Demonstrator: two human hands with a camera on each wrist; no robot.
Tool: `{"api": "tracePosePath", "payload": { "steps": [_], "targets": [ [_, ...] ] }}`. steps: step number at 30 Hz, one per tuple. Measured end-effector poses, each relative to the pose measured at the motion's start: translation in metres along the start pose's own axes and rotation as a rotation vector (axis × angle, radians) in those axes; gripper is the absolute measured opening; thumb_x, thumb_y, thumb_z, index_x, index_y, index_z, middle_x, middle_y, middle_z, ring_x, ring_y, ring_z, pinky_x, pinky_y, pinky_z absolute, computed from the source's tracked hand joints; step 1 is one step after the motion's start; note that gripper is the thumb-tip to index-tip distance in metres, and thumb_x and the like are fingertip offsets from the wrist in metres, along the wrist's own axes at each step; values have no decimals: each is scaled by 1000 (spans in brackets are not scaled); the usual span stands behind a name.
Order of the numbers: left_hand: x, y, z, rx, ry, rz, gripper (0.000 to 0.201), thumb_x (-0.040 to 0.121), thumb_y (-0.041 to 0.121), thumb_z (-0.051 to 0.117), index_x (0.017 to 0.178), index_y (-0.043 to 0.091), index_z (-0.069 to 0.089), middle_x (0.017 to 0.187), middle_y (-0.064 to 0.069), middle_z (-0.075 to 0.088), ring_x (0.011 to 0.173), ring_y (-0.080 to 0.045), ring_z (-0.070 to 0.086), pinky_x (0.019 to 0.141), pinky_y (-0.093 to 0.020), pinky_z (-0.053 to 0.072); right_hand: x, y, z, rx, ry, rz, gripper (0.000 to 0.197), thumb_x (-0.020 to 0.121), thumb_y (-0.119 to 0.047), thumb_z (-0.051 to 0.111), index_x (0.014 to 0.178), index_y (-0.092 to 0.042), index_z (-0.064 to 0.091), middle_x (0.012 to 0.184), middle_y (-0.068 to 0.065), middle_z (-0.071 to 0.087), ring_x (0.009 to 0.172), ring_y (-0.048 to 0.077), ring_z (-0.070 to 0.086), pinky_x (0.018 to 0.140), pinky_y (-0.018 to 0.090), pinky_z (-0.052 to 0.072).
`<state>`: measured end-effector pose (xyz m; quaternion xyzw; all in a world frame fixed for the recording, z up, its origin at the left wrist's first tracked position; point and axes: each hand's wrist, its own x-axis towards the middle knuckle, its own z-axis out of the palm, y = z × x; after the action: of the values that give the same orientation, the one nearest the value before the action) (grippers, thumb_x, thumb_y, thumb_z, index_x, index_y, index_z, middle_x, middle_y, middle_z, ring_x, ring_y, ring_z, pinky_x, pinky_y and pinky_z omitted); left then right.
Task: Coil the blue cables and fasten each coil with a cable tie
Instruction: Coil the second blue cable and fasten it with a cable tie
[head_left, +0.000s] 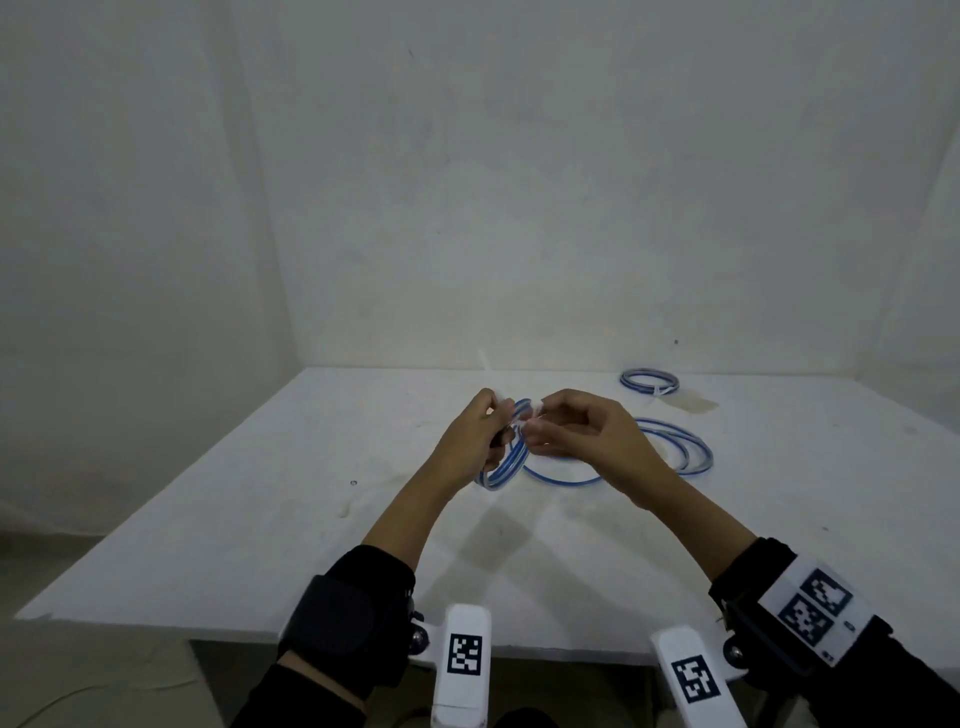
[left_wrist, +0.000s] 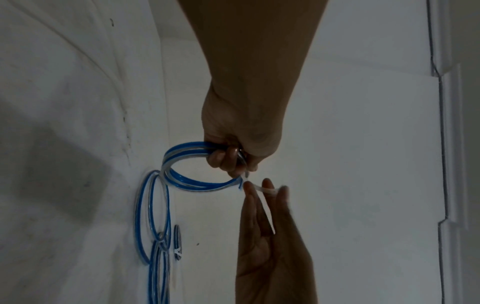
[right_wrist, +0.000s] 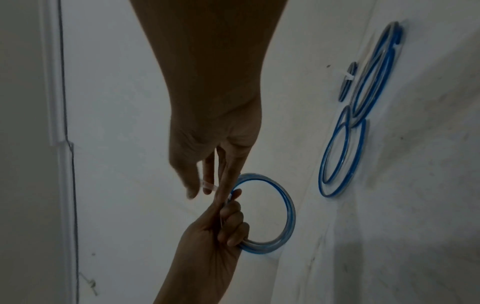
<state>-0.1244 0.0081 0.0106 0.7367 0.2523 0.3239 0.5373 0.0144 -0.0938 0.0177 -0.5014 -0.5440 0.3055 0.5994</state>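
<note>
My left hand (head_left: 480, 434) grips a small blue-and-clear cable coil (head_left: 503, 462), held upright above the white table (head_left: 260, 519). In the left wrist view its fingers (left_wrist: 223, 158) curl round the coil (left_wrist: 179, 162). My right hand (head_left: 563, 428) pinches a white cable tie (left_wrist: 266, 190) at the coil's upper edge, right beside the left fingertips. The right wrist view shows the tie (right_wrist: 209, 186) between the right fingers and the coil (right_wrist: 284, 207) below. How far the tie wraps the coil is hidden.
A loose blue cable (head_left: 675, 452) lies in wide loops on the table behind my right hand. A finished tied coil (head_left: 649, 382) lies at the back right. A thin white strip (head_left: 485, 362) shows near the table's far edge. Walls close in behind and left.
</note>
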Motion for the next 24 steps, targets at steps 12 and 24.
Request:
{"api": "tracePosePath", "payload": {
  "steps": [12,24],
  "targets": [
    [1,4,14,162,1,111,27,100,35,41,86,13,51,67,2,45,42,-4,33,43,-14,29,11,22,-10,-332,15,-211,14,97,-31,53,97,-18,59,119,0,65,115,10,59,102,28,44],
    [-4,10,25,163,137,142,26,100,30,41,108,26,66,91,-2,64,71,-29,55,68,-40,49,16,33,-7,-250,173,-197,18,89,-38,61,94,-22,65,99,-2,66,94,18,67,88,41,55]
  ]
}}
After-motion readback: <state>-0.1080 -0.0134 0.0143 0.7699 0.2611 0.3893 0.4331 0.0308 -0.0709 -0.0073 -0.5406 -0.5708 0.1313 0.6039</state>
